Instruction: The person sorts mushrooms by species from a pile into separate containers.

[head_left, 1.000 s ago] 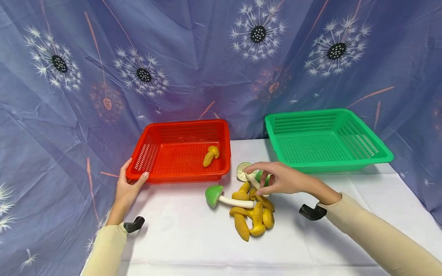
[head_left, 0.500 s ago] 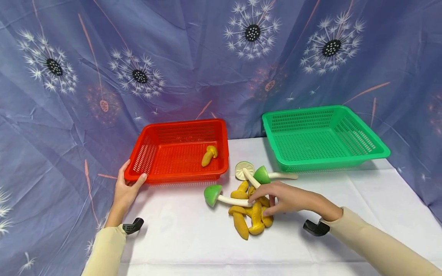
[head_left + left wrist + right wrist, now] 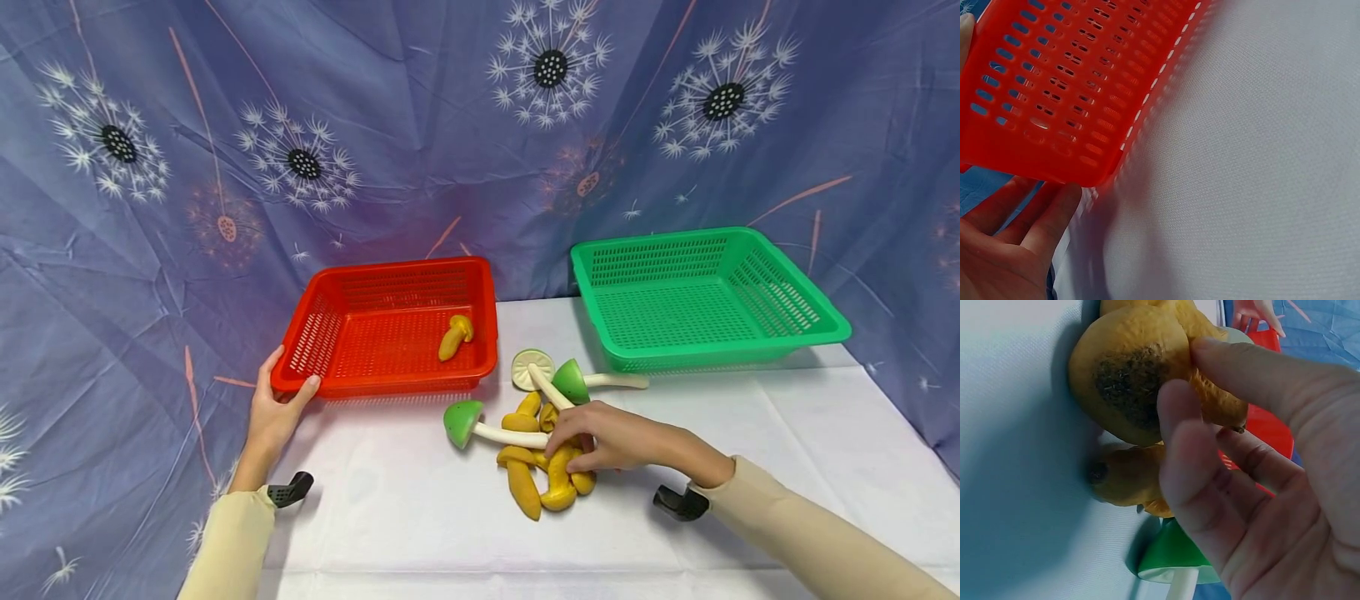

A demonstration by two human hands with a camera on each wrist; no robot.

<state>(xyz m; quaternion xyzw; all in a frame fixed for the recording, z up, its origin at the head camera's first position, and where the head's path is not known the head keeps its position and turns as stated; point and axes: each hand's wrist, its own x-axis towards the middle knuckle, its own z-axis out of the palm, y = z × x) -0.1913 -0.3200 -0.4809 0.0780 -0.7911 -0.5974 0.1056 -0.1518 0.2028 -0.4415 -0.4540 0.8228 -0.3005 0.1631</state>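
Note:
At the near left corner of the red basket [image 3: 405,385], my left hand [image 3: 273,421] holds the rim, thumb in front and fingers along the left side. From the left wrist view, fingertips [image 3: 1069,194] touch the basket's lower edge. My right hand [image 3: 611,437] is over a pile of yellow toy mushrooms [image 3: 525,492]. Its thumb and fingers pinch the stem of one yellow mushroom [image 3: 558,492], whose cap points toward me. Close up, the right wrist view shows the thumb [image 3: 1210,353] against a yellow mushroom [image 3: 1219,403]. Three green-capped toy mushrooms [image 3: 463,423] with white stems lie around the pile.
One yellow mushroom [image 3: 455,337] lies inside the red basket. A green basket [image 3: 720,342] with nothing in it stands at the back right. White cloth [image 3: 390,517] covers the table, and a blue dandelion-print curtain [image 3: 420,125] hangs right behind the baskets.
My right hand has come from the white stems at the pile's back down toward me onto the yellow mushrooms, its fingers closing around one. The left hand stays on the red basket.

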